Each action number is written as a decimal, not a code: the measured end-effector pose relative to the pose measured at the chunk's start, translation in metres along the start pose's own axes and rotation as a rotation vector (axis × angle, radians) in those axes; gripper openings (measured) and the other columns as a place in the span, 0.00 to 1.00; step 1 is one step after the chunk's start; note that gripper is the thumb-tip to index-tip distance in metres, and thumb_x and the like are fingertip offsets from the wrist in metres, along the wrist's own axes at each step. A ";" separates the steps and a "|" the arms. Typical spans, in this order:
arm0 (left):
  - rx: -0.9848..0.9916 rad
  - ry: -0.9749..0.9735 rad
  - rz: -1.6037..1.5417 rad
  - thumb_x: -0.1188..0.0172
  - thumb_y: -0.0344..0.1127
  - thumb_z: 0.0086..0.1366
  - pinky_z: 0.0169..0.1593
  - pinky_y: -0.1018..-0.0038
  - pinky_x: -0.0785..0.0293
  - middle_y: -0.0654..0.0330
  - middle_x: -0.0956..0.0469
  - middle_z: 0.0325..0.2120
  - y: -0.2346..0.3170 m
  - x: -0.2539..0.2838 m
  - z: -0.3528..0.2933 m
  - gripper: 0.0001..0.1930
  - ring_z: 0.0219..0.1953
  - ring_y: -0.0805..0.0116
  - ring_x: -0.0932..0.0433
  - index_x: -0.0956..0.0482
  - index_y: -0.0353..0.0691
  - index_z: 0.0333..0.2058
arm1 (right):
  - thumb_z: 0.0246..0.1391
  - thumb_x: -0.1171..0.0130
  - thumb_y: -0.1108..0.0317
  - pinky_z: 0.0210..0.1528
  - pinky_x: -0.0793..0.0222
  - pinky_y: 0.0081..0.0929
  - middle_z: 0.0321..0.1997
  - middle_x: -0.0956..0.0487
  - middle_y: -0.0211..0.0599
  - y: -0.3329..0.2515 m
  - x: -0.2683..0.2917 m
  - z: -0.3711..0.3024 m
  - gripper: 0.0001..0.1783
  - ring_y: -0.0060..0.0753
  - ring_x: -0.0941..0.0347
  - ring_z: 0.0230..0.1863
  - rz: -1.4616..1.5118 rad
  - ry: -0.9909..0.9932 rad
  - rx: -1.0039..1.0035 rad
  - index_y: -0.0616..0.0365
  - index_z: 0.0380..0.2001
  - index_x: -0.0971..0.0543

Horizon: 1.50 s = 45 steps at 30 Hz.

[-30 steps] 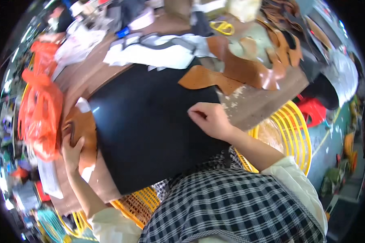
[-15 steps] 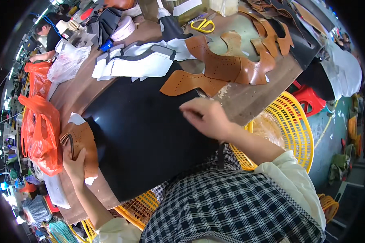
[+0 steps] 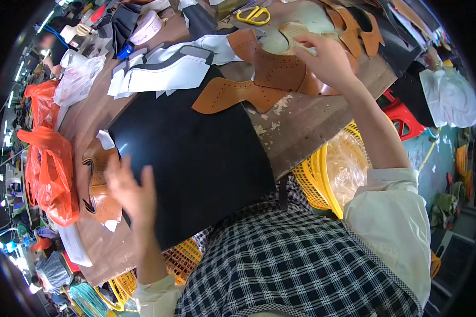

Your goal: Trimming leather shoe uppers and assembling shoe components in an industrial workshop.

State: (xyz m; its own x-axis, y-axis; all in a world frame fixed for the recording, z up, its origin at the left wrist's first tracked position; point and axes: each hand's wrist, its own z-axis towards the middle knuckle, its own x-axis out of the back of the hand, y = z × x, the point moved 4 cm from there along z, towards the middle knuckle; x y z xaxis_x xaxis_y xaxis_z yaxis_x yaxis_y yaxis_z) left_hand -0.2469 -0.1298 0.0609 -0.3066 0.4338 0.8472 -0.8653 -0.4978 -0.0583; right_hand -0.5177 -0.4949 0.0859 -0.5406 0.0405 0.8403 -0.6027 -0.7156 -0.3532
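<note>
My left hand (image 3: 133,193), slightly blurred, is over the left edge of a black mat (image 3: 206,153). Its fingers are spread and hold nothing. Beside its fingertips lies a brown perforated leather piece (image 3: 99,168) with dark curved edging and white backing showing at its ends. At the far right, my right hand (image 3: 330,61) hovers over a group of brown perforated leather pieces (image 3: 277,68), thumb and fingers apart, covering part of them. I cannot tell whether it touches one. Another brown leather piece (image 3: 238,96) overlaps the mat's far edge.
White and grey cut pieces (image 3: 164,76) lie beyond the mat. Yellow-handled scissors (image 3: 254,17) and a roll of white tape (image 3: 147,27) are farther back. Orange plastic bags (image 3: 53,174) hang at the left. A yellow basket (image 3: 314,177) stands off the table's right edge, near a red stool (image 3: 404,119).
My left hand has let go of the brown leather piece and moved right, fingers spreading. My right hand has gone from above the mat to the leather pieces at the far right.
</note>
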 end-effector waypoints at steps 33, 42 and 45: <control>-0.181 0.210 -0.010 0.47 0.30 0.54 0.47 0.63 0.33 0.61 0.22 0.33 -0.010 -0.080 0.166 0.06 0.42 0.59 0.25 0.23 0.44 0.32 | 0.43 0.38 0.63 0.44 0.31 0.40 0.41 0.23 0.39 -0.022 -0.016 0.004 0.12 0.46 0.27 0.44 -0.172 -0.594 0.210 0.57 0.31 0.24; -0.450 -0.047 -0.212 0.44 0.30 0.49 0.49 0.59 0.32 0.58 0.28 0.29 0.107 0.004 0.020 0.10 0.36 0.59 0.27 0.24 0.38 0.33 | 0.41 0.37 0.61 0.52 0.36 0.41 0.43 0.23 0.38 -0.181 -0.020 -0.076 0.23 0.39 0.28 0.47 0.147 -0.002 0.721 0.59 0.43 0.24; -0.342 0.018 -0.288 0.44 0.24 0.48 0.47 0.59 0.28 0.53 0.23 0.35 0.098 0.017 0.003 0.12 0.41 0.56 0.24 0.24 0.34 0.35 | 0.40 0.43 0.66 0.44 0.31 0.34 0.31 0.24 0.32 -0.188 -0.052 -0.090 0.08 0.33 0.26 0.38 0.137 -0.192 0.699 0.55 0.27 0.24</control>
State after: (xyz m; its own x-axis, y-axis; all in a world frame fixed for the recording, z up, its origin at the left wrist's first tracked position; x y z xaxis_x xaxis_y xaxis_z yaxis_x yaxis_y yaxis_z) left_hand -0.3356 -0.1737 0.0717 -0.0378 0.5328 0.8454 -0.9969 -0.0787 0.0050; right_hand -0.4293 -0.2998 0.0710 -0.4334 -0.1583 0.8872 0.0129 -0.9854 -0.1696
